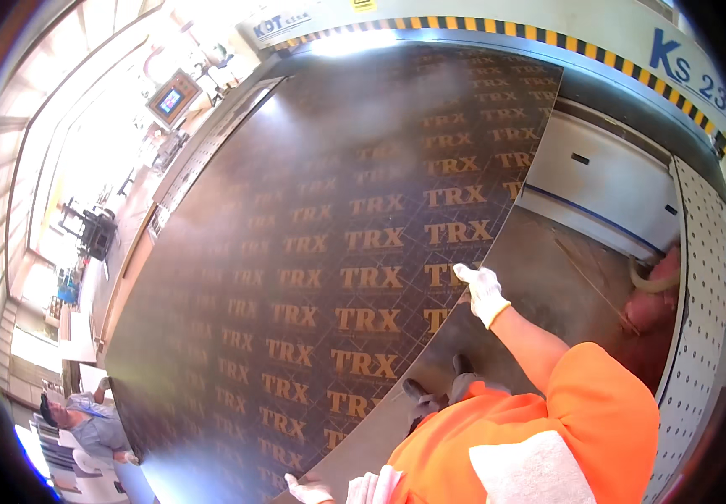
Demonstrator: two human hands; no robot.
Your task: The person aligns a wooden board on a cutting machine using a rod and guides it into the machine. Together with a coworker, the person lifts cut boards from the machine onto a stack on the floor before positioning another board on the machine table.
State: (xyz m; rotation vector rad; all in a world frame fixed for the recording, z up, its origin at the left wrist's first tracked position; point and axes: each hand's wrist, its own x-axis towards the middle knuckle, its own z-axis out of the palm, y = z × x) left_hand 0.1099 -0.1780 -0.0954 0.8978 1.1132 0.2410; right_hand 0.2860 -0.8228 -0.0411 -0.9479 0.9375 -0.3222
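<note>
along the straight edge of a smooth brown panel (pixel 317 265), white-gloved left (pixel 307 490) and right hands (pixel 485 294), grip unclear

Hazy glare over panel (pixel 321 256), washed-out left side

That's one huge, dark-brown film-faced panel (pixel 321 260), rectangular, its upper face covered in rows of repeated gold lettering and fine crossing lines. Pale glare hazes parts of it. It lies printed side up, far end near the striped machine beam (pixel 510 28).
</note>
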